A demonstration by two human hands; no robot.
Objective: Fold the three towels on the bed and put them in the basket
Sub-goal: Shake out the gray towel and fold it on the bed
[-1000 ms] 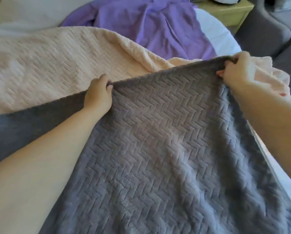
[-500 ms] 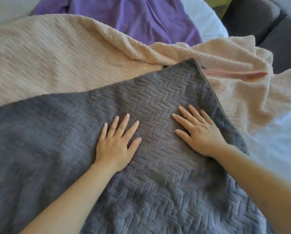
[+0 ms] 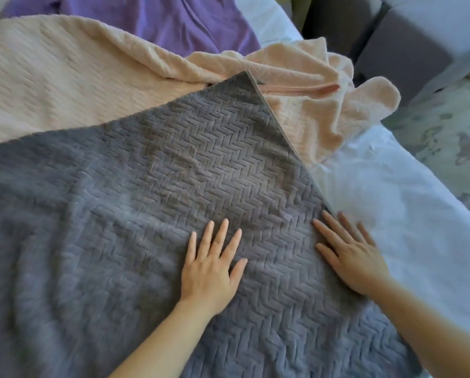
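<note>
A grey towel (image 3: 146,200) with a herringbone texture lies spread flat over the bed, its far corner pointing away from me. My left hand (image 3: 212,266) rests flat on it with fingers spread. At the towel's right edge my right hand (image 3: 351,257) presses flat, its fingers straight and partly over the white sheet. A cream towel (image 3: 64,77) lies behind the grey one, bunched at its right end. Beyond it, a purple towel (image 3: 173,20) lies crumpled at the far side of the bed. No basket is in view.
The white bed sheet (image 3: 405,214) shows on the right, ending at the bed's edge. Past it is a patterned rug (image 3: 452,126) on the floor and a grey sofa (image 3: 408,45) at the top right.
A second ago both hands gripped the grey towel's far edge. They let go, laid it down, and have since slid flat over it toward me and to the right.
</note>
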